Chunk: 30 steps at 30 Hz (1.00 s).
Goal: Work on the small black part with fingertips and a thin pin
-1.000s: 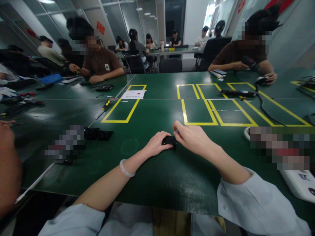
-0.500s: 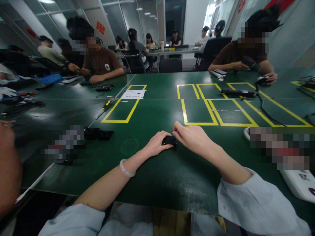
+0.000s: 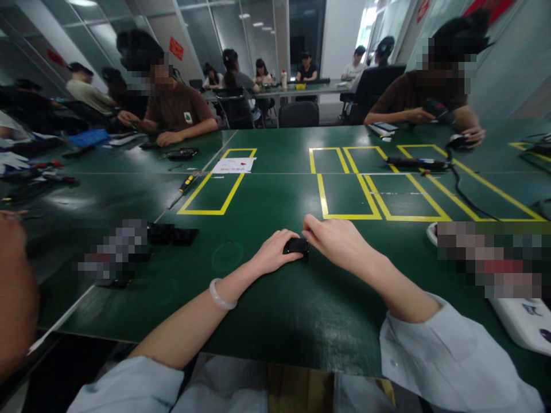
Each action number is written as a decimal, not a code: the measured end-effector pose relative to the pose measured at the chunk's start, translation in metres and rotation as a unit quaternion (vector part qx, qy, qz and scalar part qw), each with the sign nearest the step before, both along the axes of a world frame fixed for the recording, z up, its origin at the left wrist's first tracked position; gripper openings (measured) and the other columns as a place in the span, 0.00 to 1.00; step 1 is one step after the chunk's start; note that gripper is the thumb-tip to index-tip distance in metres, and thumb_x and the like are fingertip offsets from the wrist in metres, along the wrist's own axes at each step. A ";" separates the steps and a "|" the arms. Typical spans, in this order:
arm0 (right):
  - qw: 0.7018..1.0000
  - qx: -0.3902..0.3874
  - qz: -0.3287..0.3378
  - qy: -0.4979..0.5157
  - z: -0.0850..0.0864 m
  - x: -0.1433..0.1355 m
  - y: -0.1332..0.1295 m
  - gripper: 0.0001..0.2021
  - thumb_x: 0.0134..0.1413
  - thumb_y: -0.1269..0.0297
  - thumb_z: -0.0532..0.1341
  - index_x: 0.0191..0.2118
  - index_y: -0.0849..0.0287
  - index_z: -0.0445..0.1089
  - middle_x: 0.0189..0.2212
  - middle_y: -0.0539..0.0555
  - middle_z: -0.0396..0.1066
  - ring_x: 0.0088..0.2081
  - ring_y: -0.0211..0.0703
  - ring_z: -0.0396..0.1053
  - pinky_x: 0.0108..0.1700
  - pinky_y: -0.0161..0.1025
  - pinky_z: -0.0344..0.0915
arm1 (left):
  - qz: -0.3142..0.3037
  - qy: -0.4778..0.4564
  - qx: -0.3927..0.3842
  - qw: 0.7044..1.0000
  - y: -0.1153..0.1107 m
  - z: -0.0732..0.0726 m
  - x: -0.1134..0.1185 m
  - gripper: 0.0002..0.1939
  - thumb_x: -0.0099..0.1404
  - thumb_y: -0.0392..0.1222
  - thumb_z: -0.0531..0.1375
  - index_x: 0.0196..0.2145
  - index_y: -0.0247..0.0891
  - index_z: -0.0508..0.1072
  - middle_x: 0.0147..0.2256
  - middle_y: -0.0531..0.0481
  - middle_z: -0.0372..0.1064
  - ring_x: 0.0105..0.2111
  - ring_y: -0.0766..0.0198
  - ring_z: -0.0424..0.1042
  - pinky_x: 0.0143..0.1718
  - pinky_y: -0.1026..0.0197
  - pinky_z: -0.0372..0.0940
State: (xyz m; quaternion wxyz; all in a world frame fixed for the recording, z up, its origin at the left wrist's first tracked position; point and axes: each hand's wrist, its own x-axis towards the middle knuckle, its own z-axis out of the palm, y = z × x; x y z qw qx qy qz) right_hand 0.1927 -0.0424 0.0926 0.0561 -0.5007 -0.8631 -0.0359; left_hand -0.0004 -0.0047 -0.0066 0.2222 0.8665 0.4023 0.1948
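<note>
On the green table (image 3: 275,321), my left hand (image 3: 274,251) grips a small black box-like device (image 3: 297,245), thumb on the near side and fingers on the far side. A pale bangle (image 3: 221,295) circles my left wrist. My right hand (image 3: 338,238) is closed in a pinch just above the device's right end. What its fingertips hold, if anything, is too small and hidden to make out.
Yellow tape rectangles (image 3: 350,217) mark the table ahead. A yellow-black screwdriver (image 3: 186,183) and a paper sheet (image 3: 235,165) lie front left. Black parts (image 3: 174,234) are at left, a white case (image 3: 523,321) at right. Two co-workers sit opposite; another person's arm (image 3: 15,292) is at far left.
My right hand has shifted very slightly at the device's right end. My left hand and the device stay where they were.
</note>
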 end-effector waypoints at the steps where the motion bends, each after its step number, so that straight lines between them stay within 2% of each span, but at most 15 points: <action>1: 1.000 0.001 0.001 0.002 0.000 0.000 0.000 0.11 0.64 0.61 0.45 0.42 0.58 0.61 0.27 0.52 0.73 0.27 0.43 0.71 0.25 0.35 0.44 | -0.002 -0.001 -0.001 1.000 0.000 0.000 0.000 0.19 0.61 0.53 0.60 0.45 0.41 0.67 0.42 0.48 0.66 0.43 0.55 0.65 0.45 0.54 0.61; 6: 0.999 -0.007 0.009 0.032 0.003 0.000 -0.002 0.08 0.62 0.65 0.47 0.44 0.58 0.60 0.29 0.52 0.74 0.28 0.41 0.71 0.26 0.35 0.45 | 0.001 0.001 0.000 1.000 0.001 -0.002 0.000 0.19 0.61 0.53 0.60 0.46 0.41 0.67 0.43 0.47 0.66 0.44 0.54 0.65 0.47 0.53 0.60; 12: 1.000 -0.020 -0.006 0.003 0.004 0.000 -0.001 0.12 0.65 0.58 0.46 0.42 0.58 0.61 0.28 0.53 0.74 0.28 0.42 0.70 0.25 0.35 0.45 | -0.001 0.002 0.001 1.000 0.001 -0.002 0.000 0.18 0.61 0.53 0.60 0.45 0.41 0.67 0.41 0.48 0.66 0.43 0.55 0.65 0.45 0.54 0.61; 20: 0.999 -0.009 0.007 0.035 0.002 0.001 -0.002 0.08 0.62 0.65 0.47 0.44 0.57 0.60 0.29 0.51 0.74 0.28 0.41 0.70 0.25 0.35 0.46 | -0.006 -0.003 0.005 1.000 0.000 0.001 0.000 0.19 0.61 0.52 0.60 0.46 0.41 0.67 0.42 0.49 0.66 0.43 0.56 0.65 0.46 0.55 0.60; 26: 1.000 -0.013 -0.006 0.006 0.002 0.000 -0.001 0.12 0.64 0.58 0.46 0.43 0.57 0.61 0.28 0.52 0.74 0.27 0.42 0.70 0.25 0.35 0.45 | 0.001 -0.001 0.005 1.000 0.001 -0.002 0.000 0.18 0.61 0.52 0.60 0.45 0.41 0.67 0.41 0.48 0.66 0.42 0.55 0.65 0.44 0.55 0.61; 30: 1.000 -0.022 0.001 0.009 0.002 0.000 0.000 0.10 0.64 0.63 0.46 0.45 0.58 0.60 0.29 0.52 0.74 0.27 0.41 0.70 0.25 0.35 0.44 | -0.003 -0.006 0.006 1.000 0.001 -0.003 -0.001 0.19 0.61 0.52 0.61 0.46 0.41 0.67 0.43 0.48 0.66 0.43 0.55 0.65 0.46 0.55 0.60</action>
